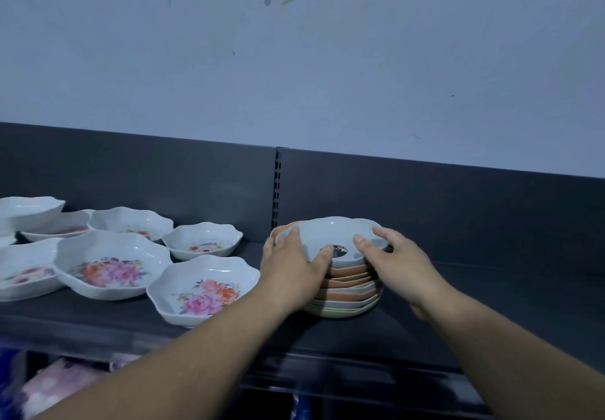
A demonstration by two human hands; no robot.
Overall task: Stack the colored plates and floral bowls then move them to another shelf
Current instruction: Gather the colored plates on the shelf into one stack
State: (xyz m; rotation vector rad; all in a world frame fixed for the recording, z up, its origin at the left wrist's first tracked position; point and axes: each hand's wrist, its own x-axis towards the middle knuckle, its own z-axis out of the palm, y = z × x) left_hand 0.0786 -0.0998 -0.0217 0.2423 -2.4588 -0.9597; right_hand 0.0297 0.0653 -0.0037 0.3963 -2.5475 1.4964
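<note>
Both hands were closed on the stack of colored plates (347, 292) at centre right of the frame: the left hand (294, 255) cupped its left side and the right hand (393, 255) its right side, each with the thumb laid inside the pale grey top plate (334, 233) and the fingers curved over that plate's rim. Whether the lower fingers reached under the bottom plate could not be told, as the stack hid them. The stack rested on the dark shelf (491, 305), close to the back panel (425, 197), and was made up of nested orange, grey and pale yellow plates. The top plate held nothing except a dark round sticker (340, 251). The plate-stacking step appeared complete or nearly so, with the hands either squaring the pile or taking hold for the lift. The next move would likely call for even pressure from both sides and support beneath the lowest plate, so that the pile would leave the shelf level without the upper plates sliding. The floral bowls (108, 269) stood at left and lower left of the frame, well apart from the stack, mostly spread singly and each empty apart from its printed flowers. One white bowl (29, 210) at the far left edge sat higher than its neighbours, seemingly on top of others. These bowls had yet to be gathered.
</note>
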